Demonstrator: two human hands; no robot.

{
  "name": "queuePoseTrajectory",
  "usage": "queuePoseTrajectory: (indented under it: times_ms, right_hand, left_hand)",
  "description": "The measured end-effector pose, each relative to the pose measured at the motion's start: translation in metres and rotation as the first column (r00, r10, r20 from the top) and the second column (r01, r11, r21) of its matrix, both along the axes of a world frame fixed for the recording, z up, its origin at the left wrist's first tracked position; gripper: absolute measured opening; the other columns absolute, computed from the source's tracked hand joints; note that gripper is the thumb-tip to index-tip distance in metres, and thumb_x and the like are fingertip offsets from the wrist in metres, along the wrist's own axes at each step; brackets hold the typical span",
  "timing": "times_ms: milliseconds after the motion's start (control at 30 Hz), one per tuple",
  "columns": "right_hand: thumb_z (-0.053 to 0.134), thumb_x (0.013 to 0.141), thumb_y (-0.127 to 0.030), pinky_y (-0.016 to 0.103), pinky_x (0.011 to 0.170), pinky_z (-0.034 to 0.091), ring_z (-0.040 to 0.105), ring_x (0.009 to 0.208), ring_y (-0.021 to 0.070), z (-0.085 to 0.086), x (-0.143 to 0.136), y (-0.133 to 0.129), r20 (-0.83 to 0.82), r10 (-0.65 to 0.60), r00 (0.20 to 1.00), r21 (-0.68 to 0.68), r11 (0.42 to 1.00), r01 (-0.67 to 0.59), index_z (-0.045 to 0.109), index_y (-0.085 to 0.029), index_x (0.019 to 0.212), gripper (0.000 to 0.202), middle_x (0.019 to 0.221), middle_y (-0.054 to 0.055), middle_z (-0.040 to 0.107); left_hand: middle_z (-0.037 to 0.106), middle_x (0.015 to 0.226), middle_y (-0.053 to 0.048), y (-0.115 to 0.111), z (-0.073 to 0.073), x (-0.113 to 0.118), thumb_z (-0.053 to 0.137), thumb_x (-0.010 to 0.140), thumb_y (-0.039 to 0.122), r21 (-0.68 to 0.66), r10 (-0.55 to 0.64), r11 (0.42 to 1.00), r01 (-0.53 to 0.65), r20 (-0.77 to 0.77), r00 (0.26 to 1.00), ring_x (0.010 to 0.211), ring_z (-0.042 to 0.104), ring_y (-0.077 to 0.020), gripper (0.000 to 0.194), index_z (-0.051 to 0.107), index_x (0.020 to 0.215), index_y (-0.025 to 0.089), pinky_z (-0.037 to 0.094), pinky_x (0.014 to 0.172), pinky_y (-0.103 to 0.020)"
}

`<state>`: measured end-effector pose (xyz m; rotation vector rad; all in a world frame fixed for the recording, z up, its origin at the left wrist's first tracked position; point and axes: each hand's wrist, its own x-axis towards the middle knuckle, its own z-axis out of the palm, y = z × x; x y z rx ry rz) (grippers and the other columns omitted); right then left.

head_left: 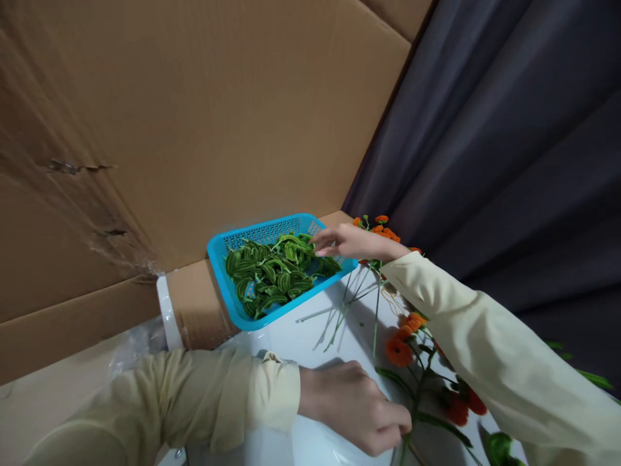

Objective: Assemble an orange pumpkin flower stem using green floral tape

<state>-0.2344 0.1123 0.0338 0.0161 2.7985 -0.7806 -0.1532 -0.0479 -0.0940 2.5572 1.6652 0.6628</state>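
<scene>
The left hand (359,409) has its fingers pinched tight on a green stem (418,398) just above the white table (295,353). From those fingers the stem runs ahead and a little to the right, with orange flowers (398,352) at its far end. The green leaves (272,272) sit in a heap in a blue basket (220,278), ahead of the left hand and off to its left. The right hand (340,242) is much nearer to them: it hangs over the right end of the basket, so most of the heap lies to the left of its fingers. The basket's long side goes from left to right, and its right end, by that hand, is a bit farther ahead. The right hand's fingers are loose, bent and a little apart; one cannot tell if they touch a leaf. The 2 hands are well apart, and more orange blooms (388,233) lie behind the right wrist.
</scene>
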Motion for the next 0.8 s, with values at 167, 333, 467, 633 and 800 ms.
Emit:
queuePoseTrajectory:
  times_ms: [167, 333, 467, 633, 800]
  right_hand:
    - [0.075, 0.056, -0.002, 0.026, 0.063, 0.047, 0.065, 0.078, 0.0253, -0.024, -0.01, 0.002, 0.018, -0.099, 0.995, 0.329, 0.94, 0.087, 0.07, -0.013, 0.097, 0.042, 0.081, 0.009, 0.07]
    - [0.071, 0.061, -0.002, 0.024, 0.059, 0.048, 0.065, 0.069, 0.0207, -0.033, -0.02, 0.001, -0.048, -0.132, 0.99, 0.214, 0.967, 0.139, 0.068, -0.012, 0.098, 0.039, 0.077, 0.007, 0.07]
    - [0.068, 0.074, -0.017, 0.023, 0.05, 0.051, 0.062, 0.056, 0.015, -0.022, -0.034, 0.01, -0.105, -0.228, 0.968, 0.04, 0.972, 0.233, 0.06, -0.009, 0.109, 0.037, 0.079, 0.008, 0.07]
    - [0.069, 0.076, -0.019, 0.024, 0.049, 0.052, 0.063, 0.055, 0.0153, -0.017, -0.042, 0.015, -0.139, -0.312, 0.94, -0.058, 0.95, 0.307, 0.058, -0.008, 0.106, 0.034, 0.084, 0.011, 0.069]
    - [0.059, 0.086, -0.022, 0.024, 0.056, 0.054, 0.066, 0.062, 0.014, -0.026, -0.044, 0.008, -0.101, -0.307, 0.946, -0.042, 0.952, 0.304, 0.05, -0.012, 0.115, 0.033, 0.094, 0.01, 0.068]
  left_hand:
    - [0.059, 0.048, 0.007, 0.001, 0.0, 0.0, 0.049, 0.077, 0.028, 0.005, -0.004, 1.0, 0.004, -0.012, 1.0, 0.043, 0.056, -0.0134, 0.013, 0.059, 0.085, 0.024, 0.025, 0.034, -0.027]
    - [0.06, 0.049, 0.006, 0.001, 0.001, -0.001, 0.05, 0.078, 0.029, -0.026, -0.02, 0.999, 0.019, -0.026, 0.999, 0.044, 0.058, -0.0136, 0.013, 0.058, 0.087, 0.024, 0.021, 0.034, -0.027]
    - [0.059, 0.048, 0.005, 0.0, 0.003, -0.001, 0.05, 0.078, 0.029, -0.038, -0.042, 0.998, 0.04, -0.033, 0.999, 0.045, 0.058, -0.0137, 0.01, 0.056, 0.083, 0.022, 0.019, 0.034, -0.026]
    - [0.053, 0.043, 0.005, -0.001, 0.006, -0.001, 0.052, 0.077, 0.029, 0.002, -0.038, 0.999, 0.038, -0.092, 0.995, 0.041, 0.055, -0.0132, 0.008, 0.055, 0.077, 0.022, 0.016, 0.032, -0.027]
    - [0.052, 0.043, 0.006, -0.001, 0.009, -0.001, 0.053, 0.076, 0.029, 0.003, -0.034, 0.999, 0.035, -0.102, 0.994, 0.04, 0.053, -0.0125, 0.009, 0.053, 0.071, 0.021, 0.015, 0.031, -0.028]
